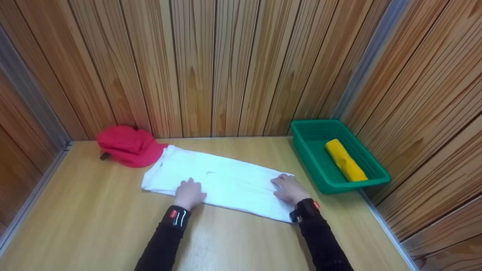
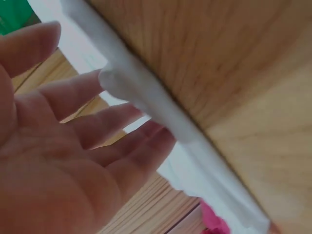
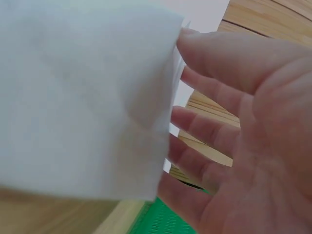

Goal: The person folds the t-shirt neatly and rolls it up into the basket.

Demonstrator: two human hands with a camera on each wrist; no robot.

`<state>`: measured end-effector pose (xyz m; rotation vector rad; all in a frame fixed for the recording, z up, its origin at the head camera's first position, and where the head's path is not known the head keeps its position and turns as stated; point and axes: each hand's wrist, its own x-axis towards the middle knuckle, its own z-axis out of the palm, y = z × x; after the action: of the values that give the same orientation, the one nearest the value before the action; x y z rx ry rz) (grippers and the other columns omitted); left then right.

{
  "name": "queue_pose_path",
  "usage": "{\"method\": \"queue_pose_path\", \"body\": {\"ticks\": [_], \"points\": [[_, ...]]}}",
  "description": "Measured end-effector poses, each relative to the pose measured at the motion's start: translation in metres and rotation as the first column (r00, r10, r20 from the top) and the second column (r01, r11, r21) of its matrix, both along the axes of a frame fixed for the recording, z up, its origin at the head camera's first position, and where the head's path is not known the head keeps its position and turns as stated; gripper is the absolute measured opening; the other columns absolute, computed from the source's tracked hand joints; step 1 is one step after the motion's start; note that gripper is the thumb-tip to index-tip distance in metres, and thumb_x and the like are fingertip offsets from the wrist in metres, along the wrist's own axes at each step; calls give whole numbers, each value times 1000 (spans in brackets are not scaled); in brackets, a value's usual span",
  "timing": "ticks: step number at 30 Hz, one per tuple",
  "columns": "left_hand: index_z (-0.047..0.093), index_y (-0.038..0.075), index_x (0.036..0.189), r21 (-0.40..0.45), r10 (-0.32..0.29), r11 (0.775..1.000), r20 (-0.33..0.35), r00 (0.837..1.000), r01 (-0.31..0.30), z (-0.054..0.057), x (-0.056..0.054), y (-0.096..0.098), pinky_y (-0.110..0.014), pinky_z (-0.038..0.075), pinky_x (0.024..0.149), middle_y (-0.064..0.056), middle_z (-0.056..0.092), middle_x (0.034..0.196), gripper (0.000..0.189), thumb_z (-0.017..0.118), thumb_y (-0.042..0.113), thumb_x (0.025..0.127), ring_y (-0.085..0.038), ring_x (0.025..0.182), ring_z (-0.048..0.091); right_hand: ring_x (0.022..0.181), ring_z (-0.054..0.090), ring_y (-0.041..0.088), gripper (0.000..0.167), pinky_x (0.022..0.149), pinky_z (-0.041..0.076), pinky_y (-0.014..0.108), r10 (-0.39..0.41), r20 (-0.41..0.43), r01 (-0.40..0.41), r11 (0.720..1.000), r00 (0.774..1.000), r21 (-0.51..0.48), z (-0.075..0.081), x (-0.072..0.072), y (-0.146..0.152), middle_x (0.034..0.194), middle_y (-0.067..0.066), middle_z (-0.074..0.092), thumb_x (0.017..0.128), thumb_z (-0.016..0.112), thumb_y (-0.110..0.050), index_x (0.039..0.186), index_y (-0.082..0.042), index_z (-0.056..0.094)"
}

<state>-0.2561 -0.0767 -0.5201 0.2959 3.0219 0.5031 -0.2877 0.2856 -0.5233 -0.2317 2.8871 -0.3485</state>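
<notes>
A white cloth garment [image 1: 226, 180], folded into a long strip, lies slantwise across the table. My left hand [image 1: 189, 192] rests on its near edge, left of the middle. In the left wrist view the fingers [image 2: 114, 124] reach out fairly straight, their tips against the white cloth and the thumb held apart. At the strip's right end is my right hand [image 1: 290, 188], its fingers spread over the cloth. The right wrist view shows the fingertips and thumb [image 3: 209, 51] touching the layered end of the garment, the fingers only slightly bent.
A red cap [image 1: 126, 145] sits at the back left, its brim meeting the garment's left end. On the right stands a green basket [image 1: 307, 162] with a rolled yellow cloth [image 1: 345, 160] inside. Wood-panelled walls enclose the table [image 1: 94, 218] at the back and sides.
</notes>
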Motion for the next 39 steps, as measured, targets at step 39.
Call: {"method": "queue_pose_path", "body": {"ticks": [39], "points": [[57,-8,115,47,148,988,9,989,-149,-8,-43,7,-53,44,92,-20,57,105,51,77,19,77,-39,103,54,111,54,29,35,97,43,50,69,-1,-69,996,998,48,9,26,-17,123,8,57,90,70,-37,122,-22,67]]}}
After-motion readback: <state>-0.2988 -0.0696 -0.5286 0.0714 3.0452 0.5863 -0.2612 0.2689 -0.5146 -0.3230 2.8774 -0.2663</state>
